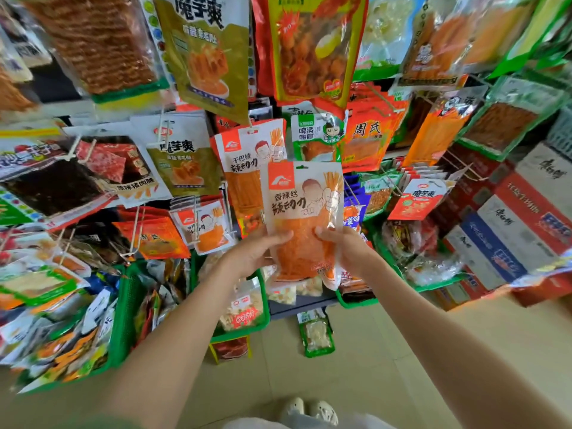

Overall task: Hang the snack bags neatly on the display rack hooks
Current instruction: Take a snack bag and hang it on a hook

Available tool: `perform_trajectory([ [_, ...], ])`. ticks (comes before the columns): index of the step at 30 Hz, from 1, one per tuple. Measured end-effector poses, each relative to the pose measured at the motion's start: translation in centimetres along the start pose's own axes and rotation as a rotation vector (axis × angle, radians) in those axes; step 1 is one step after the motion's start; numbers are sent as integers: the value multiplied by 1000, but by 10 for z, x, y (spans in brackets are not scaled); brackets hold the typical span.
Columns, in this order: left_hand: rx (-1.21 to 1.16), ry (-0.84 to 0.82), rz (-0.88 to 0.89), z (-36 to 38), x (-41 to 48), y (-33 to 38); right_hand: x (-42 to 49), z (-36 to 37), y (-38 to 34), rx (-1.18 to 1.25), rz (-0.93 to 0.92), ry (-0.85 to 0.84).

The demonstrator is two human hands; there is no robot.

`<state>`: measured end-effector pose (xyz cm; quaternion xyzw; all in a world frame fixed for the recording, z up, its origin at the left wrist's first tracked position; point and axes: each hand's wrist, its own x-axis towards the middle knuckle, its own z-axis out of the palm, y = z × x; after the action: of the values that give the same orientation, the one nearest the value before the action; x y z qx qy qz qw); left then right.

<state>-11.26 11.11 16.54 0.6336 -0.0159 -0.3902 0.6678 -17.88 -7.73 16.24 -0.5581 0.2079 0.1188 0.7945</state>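
- Snack bag, clear plastic with orange strips and a red logo, upright before the rack, off any hook.
- Two hands: left hand and right hand each pinch its lower edges.
- Wire display rack hooks carry crowded packets.
- Green plastic baskets below; two stacked cardboard cartons right; beige tiled floor.

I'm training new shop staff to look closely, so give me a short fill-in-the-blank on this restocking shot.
1. The snack bag is held by ____ hands.
2. The left hand grips the bag's ____ edge.
3. The strips seen through the bag's clear window are ____ in colour.
4. The baskets under the rack are ____.

Missing words: both (two); left; orange; green
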Motion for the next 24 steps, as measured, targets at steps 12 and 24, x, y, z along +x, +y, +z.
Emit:
perform_trajectory([
  [12, 122, 521, 188, -87, -70, -30, 42, 87, 38, -319, -28, -223],
  [24, 157, 751, 242, -373, -273, -36, 85, 401, 161, -570, 82, -595],
])
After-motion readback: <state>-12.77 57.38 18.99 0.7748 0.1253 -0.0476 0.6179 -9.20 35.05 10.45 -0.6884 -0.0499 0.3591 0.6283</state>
